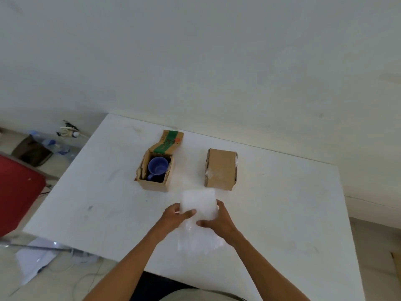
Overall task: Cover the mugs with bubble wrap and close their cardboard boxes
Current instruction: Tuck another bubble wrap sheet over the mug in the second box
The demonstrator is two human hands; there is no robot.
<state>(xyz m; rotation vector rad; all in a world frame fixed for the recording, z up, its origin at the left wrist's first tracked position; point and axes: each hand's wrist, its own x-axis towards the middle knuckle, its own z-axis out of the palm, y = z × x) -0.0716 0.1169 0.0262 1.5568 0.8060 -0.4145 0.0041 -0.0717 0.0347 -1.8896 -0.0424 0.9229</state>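
While both hands are gripping a folded wrap [198, 205] just above the near middle of the bench [282, 213], the open box [155, 170] is sitting up and to the left of the grip, toward the far edge, with the blue mug [158, 166] lying uncovered inside and its flap [170, 141] standing back. The left hand [173, 216] is pinching the wrap's left side, thumb on top, and the right hand [219, 222] is clenching its right side. A shut box [221, 169], with wrap poking out at its sides, is resting to the far right of the grip. The wrap's long axis is running away from the person; the left hand is lying nearer the open box, so the carry looks to be going forward and leftward
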